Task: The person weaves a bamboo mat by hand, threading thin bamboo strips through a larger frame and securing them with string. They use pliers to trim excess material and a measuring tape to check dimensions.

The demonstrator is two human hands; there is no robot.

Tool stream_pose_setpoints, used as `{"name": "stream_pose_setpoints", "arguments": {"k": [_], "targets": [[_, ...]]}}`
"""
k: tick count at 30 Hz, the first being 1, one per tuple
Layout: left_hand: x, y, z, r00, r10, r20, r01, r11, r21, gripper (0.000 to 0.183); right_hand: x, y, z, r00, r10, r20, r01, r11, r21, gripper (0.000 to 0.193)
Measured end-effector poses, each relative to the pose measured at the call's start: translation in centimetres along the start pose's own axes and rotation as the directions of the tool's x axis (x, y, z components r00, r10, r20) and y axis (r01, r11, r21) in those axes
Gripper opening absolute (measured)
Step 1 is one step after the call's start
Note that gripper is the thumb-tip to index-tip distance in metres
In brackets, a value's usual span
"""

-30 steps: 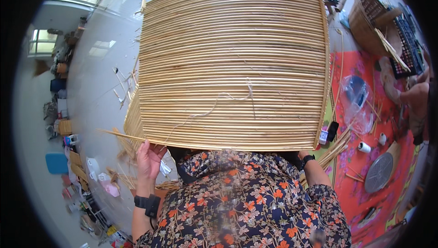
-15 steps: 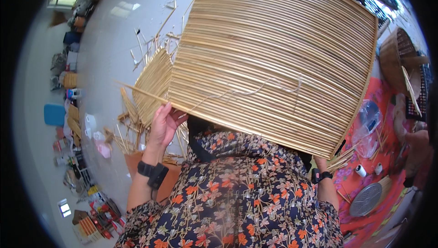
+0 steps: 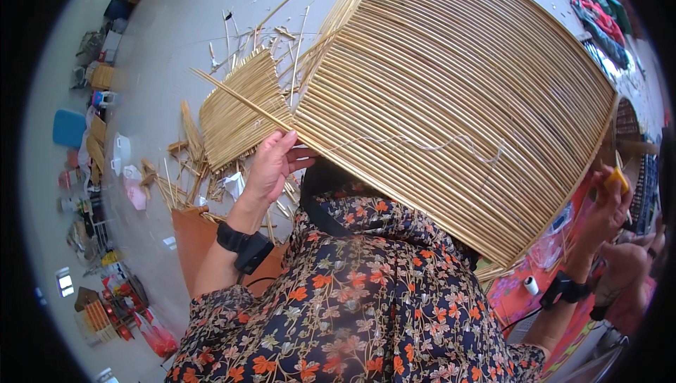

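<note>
A large panel of straw-coloured stalks (image 3: pixel 451 101), laid side by side, spreads out in front of me. My left hand (image 3: pixel 271 165) pinches its near left corner, thumb on top, where one longer stalk (image 3: pixel 236 98) sticks out past the edge. A loose white thread (image 3: pixel 422 145) trails in a wavy line over the panel. Beyond the panel's right edge, my right hand (image 3: pixel 604 207) is raised and closed around a small yellow object (image 3: pixel 617 181); its kind is unclear.
A smaller stalk panel (image 3: pixel 243 112) lies on the floor to the left among scraps. Another person's hand (image 3: pixel 627 277) is at the lower right, near a spool of white thread (image 3: pixel 531 285) on a red cloth. Coloured cloths (image 3: pixel 598 13) lie at the far right.
My right hand has come out from the panel's near right corner and risen to the right, now with the yellow object. The panel has shifted right and turned clockwise, my left hand moving with it.
</note>
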State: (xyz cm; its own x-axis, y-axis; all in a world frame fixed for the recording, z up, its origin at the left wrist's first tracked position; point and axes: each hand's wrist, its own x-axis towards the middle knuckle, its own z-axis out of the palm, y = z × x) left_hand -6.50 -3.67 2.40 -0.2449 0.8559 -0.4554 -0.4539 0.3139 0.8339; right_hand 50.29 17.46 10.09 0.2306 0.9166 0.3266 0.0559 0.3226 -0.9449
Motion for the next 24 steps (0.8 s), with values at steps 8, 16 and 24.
{"name": "stream_pose_setpoints", "arguments": {"k": [8, 16, 24], "targets": [[-3.2, 1.0, -0.4, 0.858, 0.314, -0.407, -0.215, 0.938, 0.272, 0.036, -7.2, -6.2, 22.8, 0.563, 0.054, 0.824, -0.585, 0.731, 0.352, 0.021], [-5.3, 5.6, 10.4, 0.955, 0.139, 0.263, -0.132, 0.99, -0.043, 0.042, -11.6, -4.4, 28.6, 0.208, 0.074, 0.975, -0.967, 0.168, 0.194, 0.026], [-2.7, 4.7, 10.4, 0.932, 0.158, 0.326, -0.18, 0.983, 0.038, 0.033, -12.6, -3.1, 28.1, 0.207, 0.119, 0.971, -0.973, 0.13, 0.192, 0.026]]}}
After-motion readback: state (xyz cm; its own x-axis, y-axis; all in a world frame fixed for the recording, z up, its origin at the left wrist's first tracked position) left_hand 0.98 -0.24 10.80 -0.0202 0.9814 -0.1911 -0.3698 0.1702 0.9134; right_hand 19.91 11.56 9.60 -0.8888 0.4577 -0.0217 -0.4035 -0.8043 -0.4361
